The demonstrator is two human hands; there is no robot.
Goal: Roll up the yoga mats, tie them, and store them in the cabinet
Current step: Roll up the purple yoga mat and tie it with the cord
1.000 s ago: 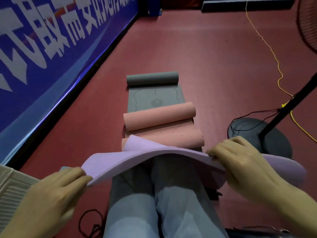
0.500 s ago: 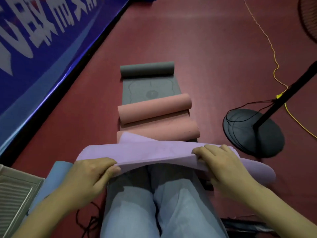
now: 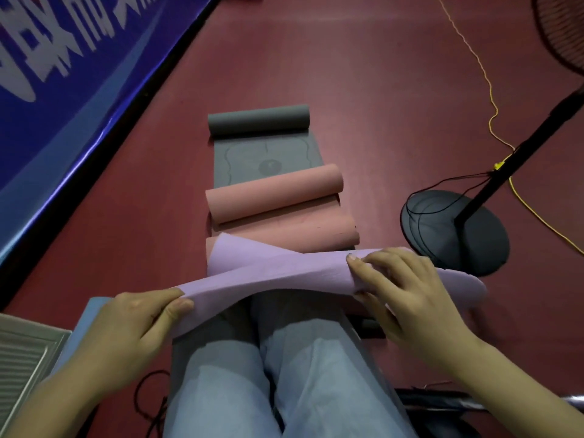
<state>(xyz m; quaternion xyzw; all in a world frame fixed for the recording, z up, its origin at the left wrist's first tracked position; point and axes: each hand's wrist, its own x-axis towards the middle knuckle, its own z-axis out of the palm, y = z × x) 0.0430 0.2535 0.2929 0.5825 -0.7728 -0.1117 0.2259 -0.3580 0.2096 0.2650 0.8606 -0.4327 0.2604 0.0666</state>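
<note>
From the head view, you've got the purple mat (image 3: 265, 273) lifted across your knees (image 3: 252, 358), and that's so its near edge can be turned over to start the roll. Your left hand (image 3: 126, 336) pinches the left part of that edge, thumb on top, fingers underneath. Your right hand (image 3: 404, 298) curls over the right part, fingers tucking the sheet inward; the mat's right end flops out beyond it toward the fan base (image 3: 455, 229). Further out on the red floor (image 3: 363, 90) the pink mat (image 3: 278, 203) lies half curled on the grey mat (image 3: 262, 140), whose far end is rolled. I'd say both wait their turn. No cabinet in sight, no tie yet
</note>
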